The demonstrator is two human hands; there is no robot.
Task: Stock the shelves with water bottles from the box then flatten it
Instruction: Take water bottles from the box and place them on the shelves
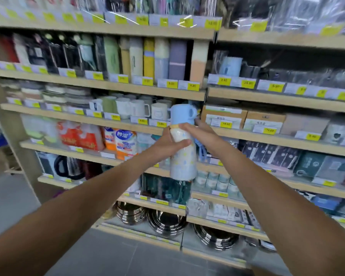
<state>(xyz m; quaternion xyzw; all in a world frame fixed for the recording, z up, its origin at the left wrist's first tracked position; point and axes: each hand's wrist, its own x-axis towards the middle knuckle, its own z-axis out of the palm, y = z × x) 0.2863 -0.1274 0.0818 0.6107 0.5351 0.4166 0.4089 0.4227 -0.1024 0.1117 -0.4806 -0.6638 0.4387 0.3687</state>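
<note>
Pale-blue cap uppermost, the water bottle [182,162] stands upright in the air before the shelves [108,87]. It is level with the row of mugs [136,108] and not yet resting on any board. Our left hand [166,145] is wrapped round the white, dotted body with the thumb across the front, and we judge it carries the weight. Our right hand [202,134] comes in from the other side at the collar just under the cap. Its fingers [197,122] reach behind and its thumb lies over the front, so it too is closed on the bottle, probably to steady the top and aim it. A blue strap [201,151] hangs loose beside the body. We think two hands keep it vertical so it goes in standing, likely into the dark gap between the mugs and the cardboard cartons [223,116]. The box is out of view; flattening lies ahead.
</note>
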